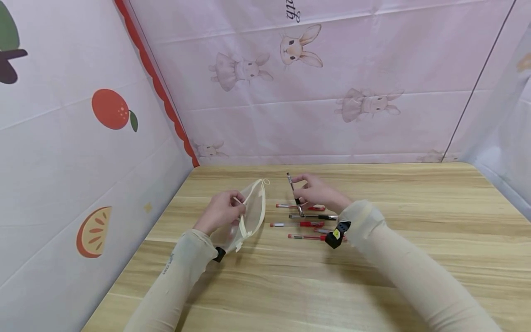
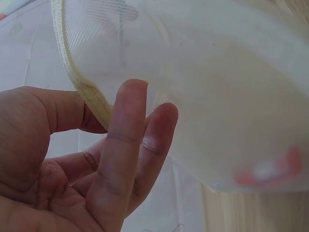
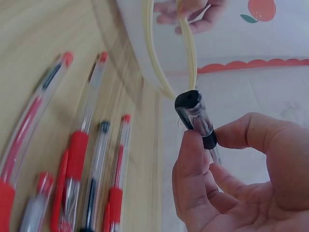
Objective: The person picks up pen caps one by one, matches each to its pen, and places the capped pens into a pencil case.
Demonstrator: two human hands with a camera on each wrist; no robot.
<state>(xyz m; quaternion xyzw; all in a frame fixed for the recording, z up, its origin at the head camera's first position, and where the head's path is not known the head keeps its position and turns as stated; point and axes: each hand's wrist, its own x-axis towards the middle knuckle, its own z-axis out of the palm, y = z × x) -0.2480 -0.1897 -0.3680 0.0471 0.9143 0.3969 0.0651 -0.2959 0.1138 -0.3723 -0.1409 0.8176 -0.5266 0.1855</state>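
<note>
My left hand [image 1: 224, 211] pinches the zippered edge of a translucent mesh zipper pouch [image 1: 254, 220], whose mouth gapes toward the right. Thumb and fingers meet at the pale yellow zipper band [image 2: 91, 99] in the left wrist view. A blurred red and white shape shows through the mesh there. Right of the pouch, my right hand [image 1: 321, 192] holds a black gel pen [image 1: 290, 181] tilted above the table, gripped between thumb and fingers. Its black cap end [image 3: 188, 100] points toward the pouch mouth in the right wrist view.
Below the right hand, several red pens [image 1: 297, 224] and one black pen [image 1: 306, 216] lie side by side on the wooden table [image 1: 290, 290]. A pink rabbit-print cloth [image 1: 257, 124] hangs behind the table, and a white fruit-print cloth [image 1: 45, 152] hangs along the left.
</note>
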